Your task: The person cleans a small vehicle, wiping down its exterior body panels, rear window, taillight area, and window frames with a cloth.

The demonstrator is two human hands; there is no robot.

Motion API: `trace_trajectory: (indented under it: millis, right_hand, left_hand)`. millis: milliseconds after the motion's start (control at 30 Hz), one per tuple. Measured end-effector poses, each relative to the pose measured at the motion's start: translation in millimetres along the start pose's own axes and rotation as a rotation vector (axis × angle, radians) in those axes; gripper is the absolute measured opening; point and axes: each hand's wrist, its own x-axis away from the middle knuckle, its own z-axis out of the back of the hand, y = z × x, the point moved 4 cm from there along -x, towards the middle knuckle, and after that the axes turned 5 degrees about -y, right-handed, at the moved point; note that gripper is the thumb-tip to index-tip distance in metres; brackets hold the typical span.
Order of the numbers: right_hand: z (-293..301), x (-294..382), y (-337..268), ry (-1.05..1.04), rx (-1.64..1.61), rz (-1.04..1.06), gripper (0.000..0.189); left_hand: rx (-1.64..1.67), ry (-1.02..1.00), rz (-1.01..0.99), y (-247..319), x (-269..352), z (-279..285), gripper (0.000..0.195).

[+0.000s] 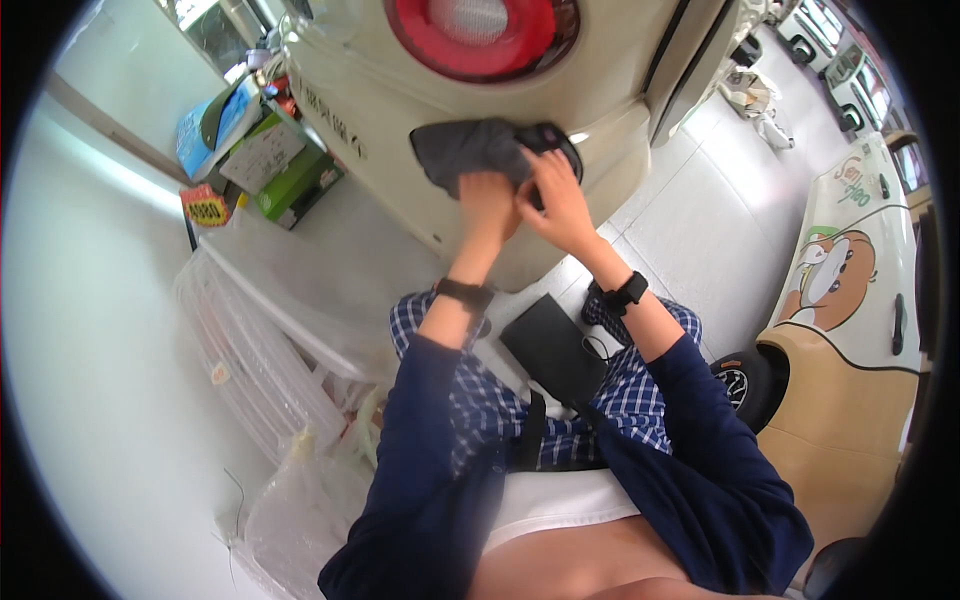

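Observation:
Just below the round red tail light (484,34) of a cream vehicle (375,97), a dark grey cloth (472,146) lies against the rear bodywork. My left hand (487,206) is at the cloth's lower edge; its fingers are hidden in or behind the fabric. My right hand (555,199) touches the cloth's right part, beside a rounded black piece (566,146), with thumb and forefinger close together. Whether it pinches the fabric cannot be told. Both wrists wear black bands. A flat black object (553,349) is between my knees.
At left stand a green box (296,180), other boxes and a price tag (205,207), above plastic-wrapped items (255,352) along a white wall. To the right, beyond pale floor tiles (690,202), is another small vehicle (832,405) with a cartoon animal on its side.

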Motion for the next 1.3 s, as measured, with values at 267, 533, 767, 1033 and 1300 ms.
trace_trajectory:
  millis: [267,533,767,1033,1300]
  right_hand:
    - [-37,-60,-34,-0.065,0.074,0.138,0.062]
    - [-104,-118,-42,-0.118,0.185,0.150,0.061]
    - [-149,-127,-51,-0.260,0.414,0.199,0.056]
    - [-155,-25,-46,-0.275,0.323,0.202,0.045]
    - [-29,-77,-50,0.169,0.454,0.136,0.055]
  left_hand:
    - [0.018,0.286,0.036,-99,-2,-13,0.038]
    - [0.189,0.449,-0.081,-174,-19,-37,0.043]
    - [0.443,0.222,0.133,-191,-2,-64,0.043]
    - [0.603,-0.128,0.134,-117,64,-83,0.043]
    - [0.783,0.125,-0.015,-88,-24,-10,0.044]
